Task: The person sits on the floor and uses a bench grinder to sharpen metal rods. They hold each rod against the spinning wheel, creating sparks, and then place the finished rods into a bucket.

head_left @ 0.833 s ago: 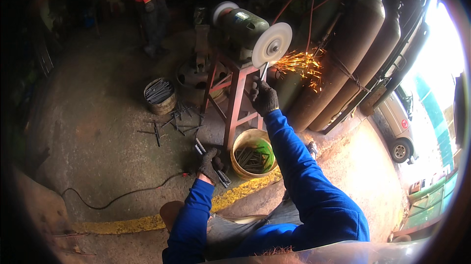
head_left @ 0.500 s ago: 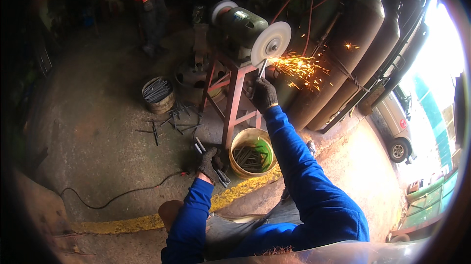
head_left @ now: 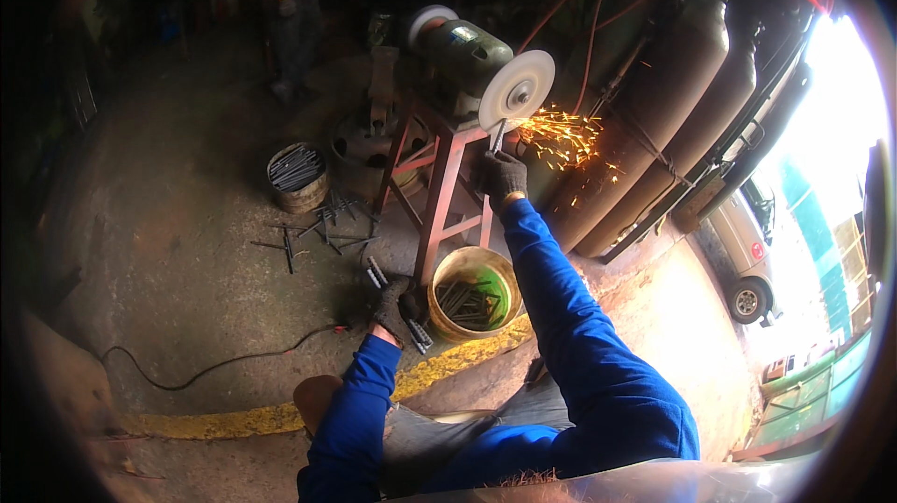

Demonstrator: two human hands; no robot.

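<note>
Grinding in progress: gloved right hand (head_left: 505,176), fingers closed round short grey metal rod (head_left: 498,137), presses its tip to white grinding wheel (head_left: 517,90) upper centre; sparks fly right. Gloved left hand (head_left: 392,302) grips bundle of rods (head_left: 416,335) lower centre, beside yellow bucket (head_left: 474,295). Next move, judged: steady pressure, then swap for fresh rod.

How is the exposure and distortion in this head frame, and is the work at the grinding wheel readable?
Head view: daylight at the right rim is blown out around the parked car; the left side and corners sink into dark vignette; the gas cylinders bow with the fisheye. The right hand, grinding wheel and sparks read clearly; the left hand is dim.
</note>
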